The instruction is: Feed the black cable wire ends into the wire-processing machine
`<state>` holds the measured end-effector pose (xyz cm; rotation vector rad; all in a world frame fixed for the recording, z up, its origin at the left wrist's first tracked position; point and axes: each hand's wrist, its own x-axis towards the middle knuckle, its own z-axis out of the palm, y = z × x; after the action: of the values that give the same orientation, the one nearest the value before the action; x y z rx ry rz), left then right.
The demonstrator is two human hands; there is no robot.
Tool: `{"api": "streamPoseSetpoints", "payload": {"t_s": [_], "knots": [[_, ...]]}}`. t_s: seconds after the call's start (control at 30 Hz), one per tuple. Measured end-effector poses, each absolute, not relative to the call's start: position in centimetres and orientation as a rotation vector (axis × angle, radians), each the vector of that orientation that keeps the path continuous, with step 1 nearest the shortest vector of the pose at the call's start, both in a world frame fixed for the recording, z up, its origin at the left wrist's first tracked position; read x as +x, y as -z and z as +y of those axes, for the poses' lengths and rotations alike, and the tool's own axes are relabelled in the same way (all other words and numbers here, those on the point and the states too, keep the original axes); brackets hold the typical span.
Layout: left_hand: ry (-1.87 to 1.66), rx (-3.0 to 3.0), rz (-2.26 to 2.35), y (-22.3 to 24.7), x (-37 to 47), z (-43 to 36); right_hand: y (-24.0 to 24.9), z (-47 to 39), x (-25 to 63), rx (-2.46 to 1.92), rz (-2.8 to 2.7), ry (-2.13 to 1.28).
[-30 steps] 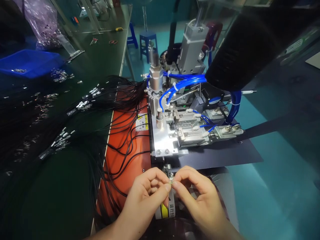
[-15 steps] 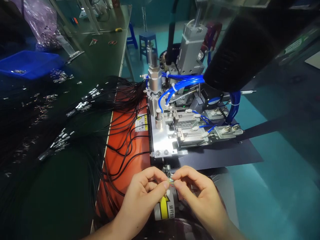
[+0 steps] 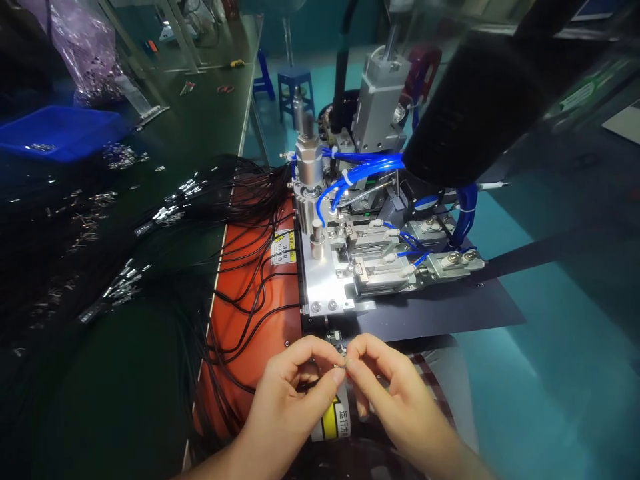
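My left hand [image 3: 300, 387] is closed in a pinch, thumb against forefinger, at the front of the machine. My right hand [image 3: 387, 380] pinches just beside it, the fingertips of both hands almost touching. Between them are thin wires [image 3: 345, 365], mostly covered by the fingers. Right behind the fingertips sits a small dark metal fixture [image 3: 334, 337] at the machine's front edge. Under the hands is a white label with a yellow arrow [image 3: 329, 421].
A machine with a bright metal plate [image 3: 327, 283], cylinders and blue air tubes [image 3: 375, 163] stands ahead. Black cables [image 3: 250, 293] run across an orange-red surface [image 3: 283, 313] on the left. On the green table are a blue tray [image 3: 60, 133] and bundled cable ends [image 3: 125, 283].
Both hands have shifted slightly, and their fingertips have drawn closer together. The coloured wires that showed between them are now largely covered. The view has moved a little.
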<state>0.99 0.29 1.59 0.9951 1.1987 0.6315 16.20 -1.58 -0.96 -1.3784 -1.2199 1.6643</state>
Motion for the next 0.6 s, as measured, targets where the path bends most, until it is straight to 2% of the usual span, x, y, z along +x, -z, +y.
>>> {"api": "streamPoseSetpoints", "payload": {"t_s": [0.27, 0.6], "knots": [[-0.722, 1.166, 1.161, -1.3, 0.8, 0.6, 1.4, -2.1, 16.3, -1.404, -1.300, -1.616], [-0.562, 1.967, 1.254, 0.6, -0.9, 1.4, 3.4, 1.5, 17.8, -1.392, -1.346, -1.626]]}}
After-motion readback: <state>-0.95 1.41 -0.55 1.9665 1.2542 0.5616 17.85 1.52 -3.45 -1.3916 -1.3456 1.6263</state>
